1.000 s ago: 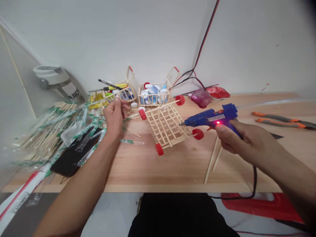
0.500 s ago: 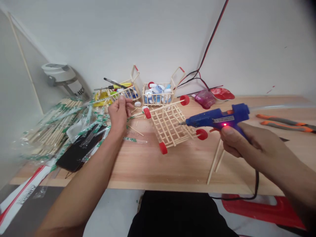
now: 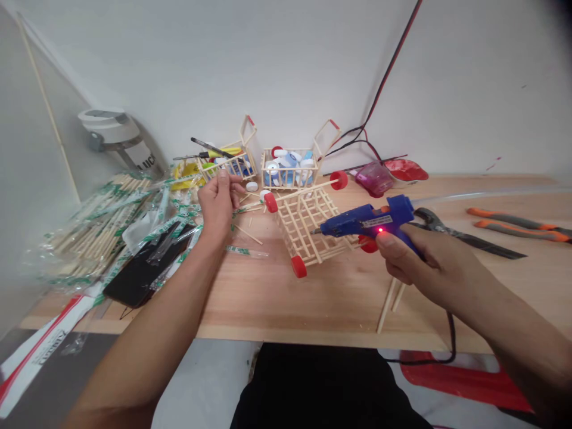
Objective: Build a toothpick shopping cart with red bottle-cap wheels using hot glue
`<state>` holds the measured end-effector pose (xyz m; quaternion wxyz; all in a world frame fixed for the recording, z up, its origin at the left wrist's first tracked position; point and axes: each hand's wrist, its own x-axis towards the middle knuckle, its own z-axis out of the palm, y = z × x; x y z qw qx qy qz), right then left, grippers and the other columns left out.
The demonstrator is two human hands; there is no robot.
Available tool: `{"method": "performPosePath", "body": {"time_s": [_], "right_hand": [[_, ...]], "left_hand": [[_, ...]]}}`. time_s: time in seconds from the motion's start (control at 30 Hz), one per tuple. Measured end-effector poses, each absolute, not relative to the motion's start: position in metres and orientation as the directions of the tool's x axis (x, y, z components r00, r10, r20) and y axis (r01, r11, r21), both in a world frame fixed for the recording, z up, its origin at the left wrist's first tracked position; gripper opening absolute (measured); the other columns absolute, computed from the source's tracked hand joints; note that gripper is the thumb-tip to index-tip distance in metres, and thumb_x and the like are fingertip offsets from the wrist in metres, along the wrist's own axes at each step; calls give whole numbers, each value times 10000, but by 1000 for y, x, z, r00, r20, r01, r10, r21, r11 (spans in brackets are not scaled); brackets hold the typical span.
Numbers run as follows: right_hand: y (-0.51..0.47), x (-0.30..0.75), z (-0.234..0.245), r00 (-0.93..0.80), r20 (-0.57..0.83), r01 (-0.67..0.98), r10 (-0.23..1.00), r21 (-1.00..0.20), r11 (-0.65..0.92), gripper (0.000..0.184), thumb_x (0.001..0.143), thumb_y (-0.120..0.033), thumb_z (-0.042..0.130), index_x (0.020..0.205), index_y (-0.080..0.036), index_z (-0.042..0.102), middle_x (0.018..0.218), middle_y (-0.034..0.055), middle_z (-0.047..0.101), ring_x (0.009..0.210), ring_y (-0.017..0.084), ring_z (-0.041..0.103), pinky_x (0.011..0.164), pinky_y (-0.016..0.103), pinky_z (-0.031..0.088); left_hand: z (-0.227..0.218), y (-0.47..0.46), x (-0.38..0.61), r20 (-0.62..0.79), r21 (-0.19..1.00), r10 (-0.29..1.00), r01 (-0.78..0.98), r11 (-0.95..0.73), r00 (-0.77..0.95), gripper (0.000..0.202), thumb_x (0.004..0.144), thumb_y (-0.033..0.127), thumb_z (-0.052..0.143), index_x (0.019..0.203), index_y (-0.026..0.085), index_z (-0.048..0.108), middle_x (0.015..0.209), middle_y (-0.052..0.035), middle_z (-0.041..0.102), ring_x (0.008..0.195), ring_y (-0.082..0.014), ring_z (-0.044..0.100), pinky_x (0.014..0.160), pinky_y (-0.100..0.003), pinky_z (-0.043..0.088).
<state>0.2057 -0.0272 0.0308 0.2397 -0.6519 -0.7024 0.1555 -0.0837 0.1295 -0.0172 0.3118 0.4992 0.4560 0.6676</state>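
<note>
My right hand is wrapped round a blue hot glue gun with a red light glowing on it. The gun's nozzle points left, over a small cart of wooden sticks, which lies wheels-up on the table. Red wheels sit at the cart's corners; the one nearest the gun is partly covered by it. To the left of the cart, my left hand is raised, its fingers curled in toward the thumb. Whatever those fingers may hold cannot be made out.
Behind stand two stick carts, one filled with bottle caps, the other holding a pen. Bagged sticks, a phone and a tumbler are left. Pliers, a black-jawed tool and loose sticks lie right.
My right hand has moved left with the glue gun, bringing the nozzle farther over the cart and uncovering the black-jawed tool. My left hand stays about where it was.
</note>
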Motion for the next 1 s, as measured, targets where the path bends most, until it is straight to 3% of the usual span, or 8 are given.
{"method": "performPosePath", "body": {"time_s": [0.33,1.0], "right_hand": [[-25,199,35,-13,196,871,980,-480,108,597,895,-723,333,561,-231,380,456,-33,448,423,127,421,441,276,299],[-28,198,35,-5,179,891,984,-445,85,612,881,-760,282,575,-239,379,464,-17,462,437,143,428,467,299,293]], "left_hand": [[-19,131,-85,390,916,872,31,-399,-298,459,894,580,552,733,174,692,609,-15,635,384,-55,425,368,-205,278],[-16,130,-86,380,921,874,36,-388,-304,469,901,564,541,776,135,683,613,2,627,366,-40,417,376,-195,268]]}}
